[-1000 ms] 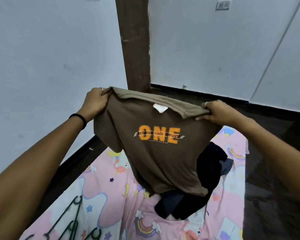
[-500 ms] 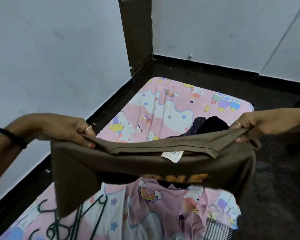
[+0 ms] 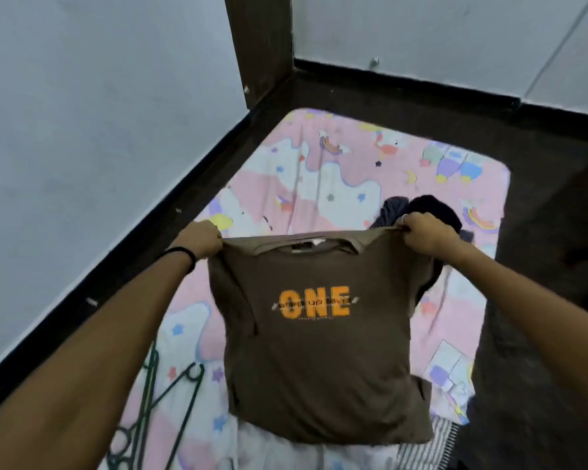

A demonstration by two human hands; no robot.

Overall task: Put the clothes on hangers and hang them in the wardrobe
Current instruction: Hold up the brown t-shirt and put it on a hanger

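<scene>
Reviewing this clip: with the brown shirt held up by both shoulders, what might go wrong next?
Both hands, left hand and right hand, grip the brown T-shirt, so reaching for the green hangers means letting one shoulder go, and the shirt may slump. Its hem might also drag the dark clothes on the pink sheet.

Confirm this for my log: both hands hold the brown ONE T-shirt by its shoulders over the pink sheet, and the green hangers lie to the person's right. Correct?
Not quite. The head view shows the green hangers lying on the pink sheet to the person's left, below the left forearm. The rest holds: the left hand and right hand grip the brown ONE T-shirt by its shoulders over the sheet.
</scene>
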